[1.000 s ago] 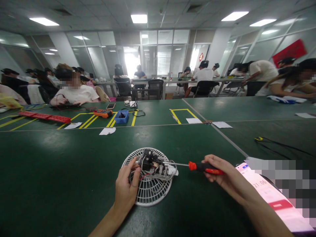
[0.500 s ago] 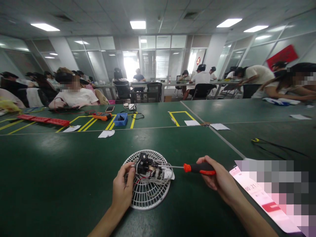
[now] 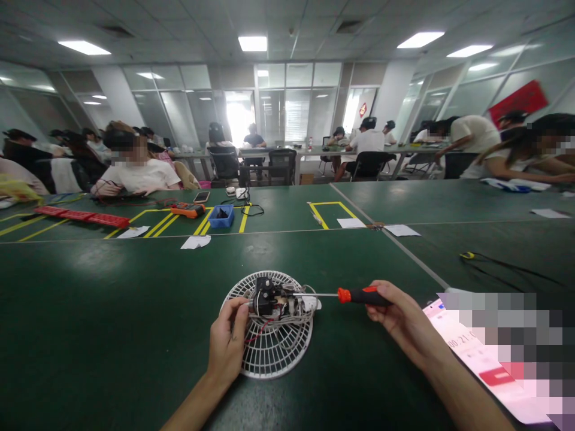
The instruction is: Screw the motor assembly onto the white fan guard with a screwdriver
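Screwdriver (image 3: 369,296) gripped in right hand (image 3: 399,317), shaft level, reaching motor assembly (image 3: 264,303) from the right — left hand (image 3: 227,338) pinches its left end, I'd say for steadying. Assembly sits over white grille (image 3: 272,363), near side of green table (image 3: 135,323).

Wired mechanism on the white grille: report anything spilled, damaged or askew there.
No spill or clear breakage shows. The grey cables look untidy, looping loosely beside the mechanism and over the white grille, and a red wire bows out near the left hand. Finer damage is too small to tell.
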Motion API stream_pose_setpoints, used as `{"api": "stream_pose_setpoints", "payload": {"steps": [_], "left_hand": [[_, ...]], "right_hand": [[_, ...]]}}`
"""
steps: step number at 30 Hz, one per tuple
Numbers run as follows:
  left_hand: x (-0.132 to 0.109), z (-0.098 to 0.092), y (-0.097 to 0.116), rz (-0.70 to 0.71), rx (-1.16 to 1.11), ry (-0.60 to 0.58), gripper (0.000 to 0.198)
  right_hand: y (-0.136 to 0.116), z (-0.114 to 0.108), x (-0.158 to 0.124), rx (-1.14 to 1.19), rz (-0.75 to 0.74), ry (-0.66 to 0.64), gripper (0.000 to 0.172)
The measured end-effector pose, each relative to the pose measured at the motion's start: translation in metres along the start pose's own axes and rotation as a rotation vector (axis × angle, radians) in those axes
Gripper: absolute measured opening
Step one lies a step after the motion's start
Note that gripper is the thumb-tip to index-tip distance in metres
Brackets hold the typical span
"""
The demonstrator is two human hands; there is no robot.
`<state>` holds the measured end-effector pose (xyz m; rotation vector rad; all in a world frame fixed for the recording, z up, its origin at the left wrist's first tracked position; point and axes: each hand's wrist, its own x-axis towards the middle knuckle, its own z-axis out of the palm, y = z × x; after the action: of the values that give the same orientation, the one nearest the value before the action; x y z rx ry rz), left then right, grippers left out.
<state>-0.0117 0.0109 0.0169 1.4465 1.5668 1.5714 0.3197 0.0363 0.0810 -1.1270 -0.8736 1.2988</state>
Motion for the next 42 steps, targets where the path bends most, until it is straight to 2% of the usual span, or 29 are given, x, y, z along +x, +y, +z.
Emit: {"api": "stream_pose_setpoints", "payload": {"steps": [5,11,18,23,27,29,31,34,42], "left_hand": [[-0.001,0.001,0.004,-0.001,-0.003,-0.01,0.039],[0.0,-0.002,0.008,0.011,0.014,0.009,0.041],[0.0,-0.001,0.003,0.009,-0.016,0.023,0.04],[0.001,0.0,-0.005,-0.026,-0.048,0.025,0.038],[0.001,0.0,-0.005,-0.048,-0.104,0.026,0.038],[0.001,0.0,-0.003,-0.055,-0.129,0.016,0.038],[0.0,0.0,-0.001,-0.05,-0.132,0.01,0.038],[0.001,-0.001,0.002,-0.037,-0.115,0.009,0.037],[0.001,-0.002,0.003,-0.017,-0.068,-0.002,0.034]], "right_hand": [[0.003,-0.002,0.001,0.128,-0.029,0.069,0.033],[0.003,0.004,-0.001,0.144,-0.089,0.006,0.036],[0.001,0.009,-0.009,-0.017,-0.124,-0.049,0.037],[0.009,0.002,-0.006,-0.131,-0.128,-0.118,0.043],[0.014,-0.001,-0.002,-0.119,-0.104,-0.157,0.044],[0.013,0.0,-0.003,-0.119,-0.098,-0.139,0.048],[0.013,0.002,-0.003,-0.156,-0.134,-0.068,0.05],[0.013,0.002,-0.002,-0.197,-0.174,0.008,0.048],[0.007,0.003,-0.001,0.009,-0.157,-0.063,0.037]]}}
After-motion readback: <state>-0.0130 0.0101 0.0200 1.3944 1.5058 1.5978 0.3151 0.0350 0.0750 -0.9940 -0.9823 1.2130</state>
